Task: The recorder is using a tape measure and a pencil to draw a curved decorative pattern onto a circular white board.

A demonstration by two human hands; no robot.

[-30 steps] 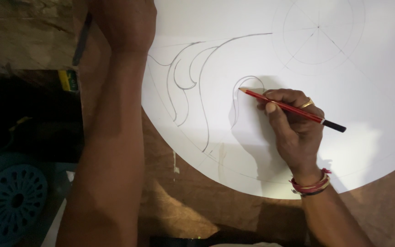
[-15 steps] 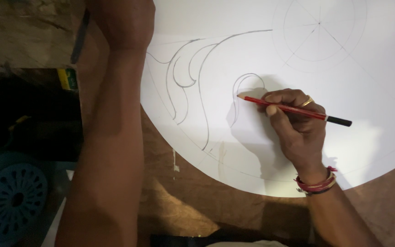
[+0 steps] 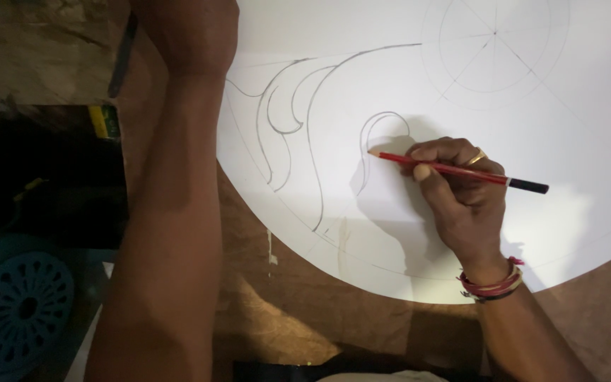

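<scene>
Blue round thing: at the far left, low down, a blue round thing (image 3: 15, 311) with a pattern of holes lies below the level of the surface, in the dark; what it is I cannot tell.
Yellow thing: a small yellow thing (image 3: 104, 122) sits at the edge of the dark area, just left of the left forearm.
Left arm: the left forearm (image 3: 171, 212) runs from the bottom edge up to the top edge, along the left rim of the white board. The left hand is out of view above the top edge, so its grip cannot be seen.
Surface: a brown wooden surface (image 3: 284, 325) carries the board; it shows between the two arms and at the lower right.
White board: a large white round board (image 3: 574, 141) fills the upper right. It has grey pencil lines on it: long curved scroll shapes near the left rim, a small hook-shaped curl in the middle, and a circle with spokes near the top.
Pencil: a red pencil (image 3: 454, 170) with a black end lies slanted, its tip to the left, touching the board just beside the hook-shaped curl.
Right hand: the right hand (image 3: 464, 194) rests on the board, its grip closed around the pencil, thumb and fingers pinching the shaft. A gold ring (image 3: 478, 157) is on one finger.
Wrist: red and dark bands (image 3: 493, 285) go around the right wrist, at the board's lower rim.
</scene>
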